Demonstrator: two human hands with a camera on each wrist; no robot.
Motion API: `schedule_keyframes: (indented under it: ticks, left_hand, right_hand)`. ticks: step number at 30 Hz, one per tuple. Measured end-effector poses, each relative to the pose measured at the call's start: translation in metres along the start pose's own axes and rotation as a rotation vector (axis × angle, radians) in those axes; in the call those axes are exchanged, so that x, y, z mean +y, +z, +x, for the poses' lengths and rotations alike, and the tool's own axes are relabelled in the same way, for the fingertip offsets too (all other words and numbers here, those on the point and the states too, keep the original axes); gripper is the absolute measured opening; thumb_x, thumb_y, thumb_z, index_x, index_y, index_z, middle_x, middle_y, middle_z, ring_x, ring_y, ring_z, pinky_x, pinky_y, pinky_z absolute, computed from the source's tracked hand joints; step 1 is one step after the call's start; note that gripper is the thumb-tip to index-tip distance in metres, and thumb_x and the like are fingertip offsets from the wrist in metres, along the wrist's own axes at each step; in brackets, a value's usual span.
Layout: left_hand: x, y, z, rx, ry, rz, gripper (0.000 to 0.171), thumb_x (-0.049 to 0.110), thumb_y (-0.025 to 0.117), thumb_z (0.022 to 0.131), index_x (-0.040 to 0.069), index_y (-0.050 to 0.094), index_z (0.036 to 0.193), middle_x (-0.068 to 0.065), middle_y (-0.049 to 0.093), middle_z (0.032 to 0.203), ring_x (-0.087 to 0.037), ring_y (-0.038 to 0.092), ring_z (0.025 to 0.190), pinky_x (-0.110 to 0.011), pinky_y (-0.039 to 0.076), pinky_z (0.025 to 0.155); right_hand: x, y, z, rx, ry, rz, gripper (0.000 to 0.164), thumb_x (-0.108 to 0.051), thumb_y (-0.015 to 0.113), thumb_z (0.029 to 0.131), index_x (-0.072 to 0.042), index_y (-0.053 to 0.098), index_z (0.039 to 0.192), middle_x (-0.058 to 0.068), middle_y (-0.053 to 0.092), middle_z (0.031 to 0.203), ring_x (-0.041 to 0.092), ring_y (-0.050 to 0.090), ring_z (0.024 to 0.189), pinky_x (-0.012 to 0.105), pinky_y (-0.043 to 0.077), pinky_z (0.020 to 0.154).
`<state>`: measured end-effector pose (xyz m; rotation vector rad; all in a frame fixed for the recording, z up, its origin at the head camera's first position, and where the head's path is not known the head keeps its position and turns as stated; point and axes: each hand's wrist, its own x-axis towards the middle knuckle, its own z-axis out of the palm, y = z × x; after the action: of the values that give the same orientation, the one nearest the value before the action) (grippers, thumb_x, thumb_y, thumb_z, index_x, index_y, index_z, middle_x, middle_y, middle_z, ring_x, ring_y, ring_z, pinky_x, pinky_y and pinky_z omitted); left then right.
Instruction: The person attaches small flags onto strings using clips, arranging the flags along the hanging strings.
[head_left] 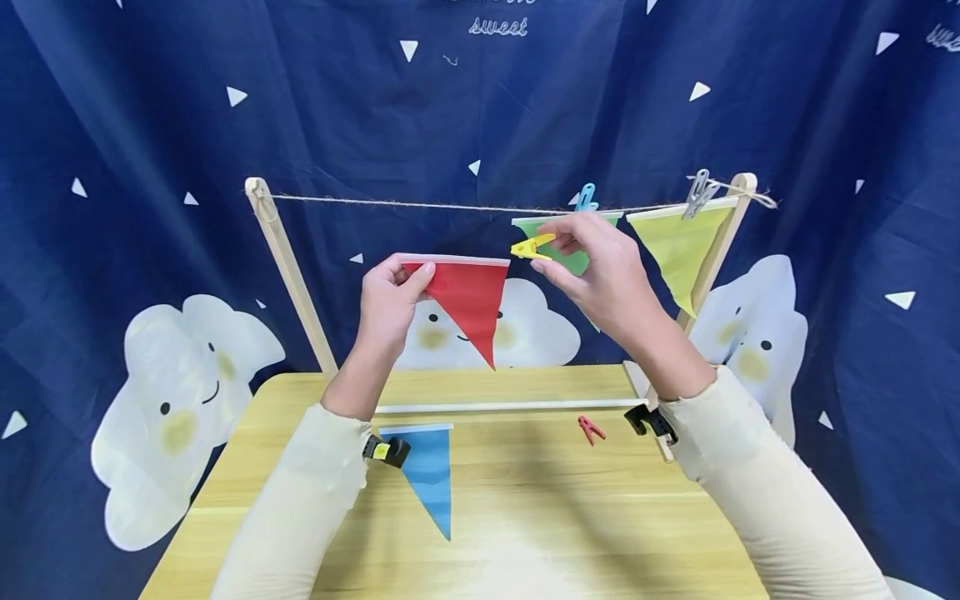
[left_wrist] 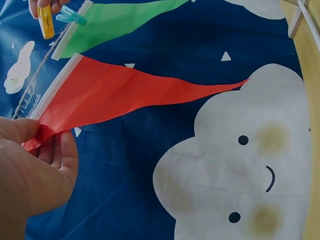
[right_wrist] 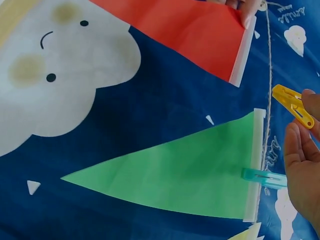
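My left hand (head_left: 390, 300) pinches a red triangular pennant (head_left: 472, 287) at the left end of its white top edge, and its point hangs down. My right hand (head_left: 611, 271) holds a yellow clothespin (head_left: 531, 247) between thumb and fingers, just right of the red pennant's upper corner. Behind the right hand, a green pennant (right_wrist: 190, 170) hangs from the string (head_left: 420, 204) by a light blue clothespin (right_wrist: 262, 177). Farther right, a yellow pennant (head_left: 682, 246) hangs by a grey clothespin (head_left: 699, 196). The red pennant is just below the string in the head view.
Two wooden posts (head_left: 294, 279) carry the string, with a white rod (head_left: 510, 407) low between them. On the wooden table (head_left: 540, 517) lie a blue pennant (head_left: 435, 475), partly under the left wrist strap, and a pink clothespin (head_left: 591, 430). A dark blue curtain (head_left: 337, 100) hangs behind.
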<state>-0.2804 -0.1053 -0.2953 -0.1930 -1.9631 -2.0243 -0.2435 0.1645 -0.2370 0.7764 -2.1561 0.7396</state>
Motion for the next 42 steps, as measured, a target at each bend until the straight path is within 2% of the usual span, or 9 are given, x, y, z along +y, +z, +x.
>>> schedule_keyframes:
  ticks: [6,17,30,42]
  left_hand:
    - [0.0,0.0,0.004,0.004,-0.001,0.002,0.027,0.016,0.069,0.1,-0.001,0.069,0.121,-0.007,0.071,0.101,-0.015,0.071,0.085,-0.022,0.061,0.082]
    - [0.004,-0.001,0.011,0.009,0.013,-0.039,0.028,0.014,0.069,0.099,-0.003,0.069,0.121,-0.003,0.07,0.096,-0.015,0.07,0.083,-0.022,0.061,0.08]
    - [0.016,0.001,0.019,-0.009,0.008,-0.061,0.025,0.014,0.07,0.099,-0.001,0.07,0.119,-0.006,0.071,0.099,-0.016,0.07,0.085,-0.021,0.06,0.078]
    - [0.022,0.004,0.022,-0.002,0.003,-0.054,0.027,0.016,0.069,0.1,-0.002,0.069,0.12,-0.003,0.069,0.096,-0.015,0.067,0.082,-0.02,0.058,0.074]
  right_hand:
    - [-0.005,-0.002,0.015,-0.01,-0.003,-0.024,0.04,-0.014,0.084,0.088,-0.004,0.066,0.122,0.011,0.067,0.106,0.022,0.066,0.095,0.038,0.058,0.087]
    - [-0.013,-0.008,0.037,-0.044,-0.026,-0.034,0.036,-0.017,0.083,0.088,-0.005,0.07,0.12,0.01,0.068,0.108,0.021,0.067,0.095,0.039,0.06,0.09]
    - [-0.013,-0.014,0.071,-0.1,-0.064,-0.06,0.03,-0.016,0.085,0.086,-0.003,0.075,0.111,0.011,0.071,0.1,0.02,0.066,0.087,0.033,0.058,0.085]
    - [-0.016,-0.014,0.095,-0.176,-0.028,-0.071,0.021,-0.016,0.082,0.088,-0.005,0.079,0.107,0.008,0.075,0.102,0.017,0.066,0.085,0.026,0.054,0.08]
